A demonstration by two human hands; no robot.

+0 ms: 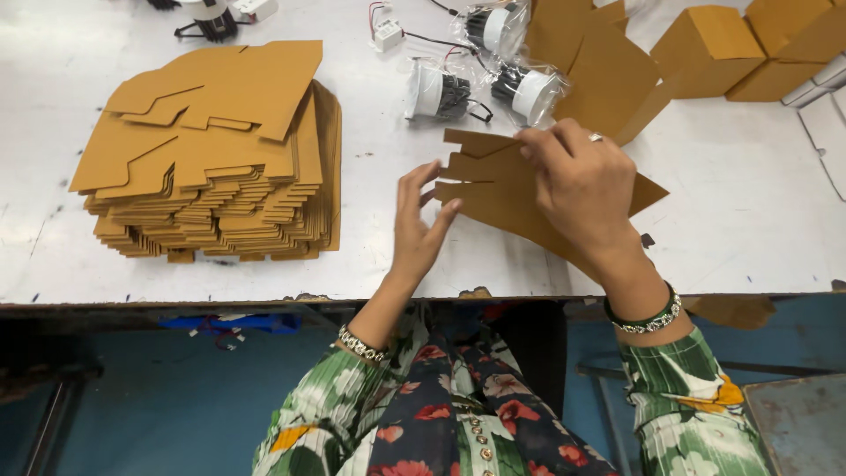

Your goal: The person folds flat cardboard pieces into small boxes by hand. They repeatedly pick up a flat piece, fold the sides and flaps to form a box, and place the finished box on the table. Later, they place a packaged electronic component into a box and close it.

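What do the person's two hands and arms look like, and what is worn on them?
Both hands are bare. The left hand has a beaded bracelet at the wrist. The right hand wears a finger ring and a green and silver bangle. Both sleeves are pleated green and white fabric with a leaf print and orange patches.

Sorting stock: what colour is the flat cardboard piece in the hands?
Plain mustard brown cardboard piece, head view.

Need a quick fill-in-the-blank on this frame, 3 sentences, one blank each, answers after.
1. Both hands, the left hand and the right hand, touch a flat brown ____ box blank.
2. The tall stack of flat blanks lies to the person's ____.
3. The plastic-wrapped lamp fittings lie on the ____ table.

Missing words: cardboard; left; white
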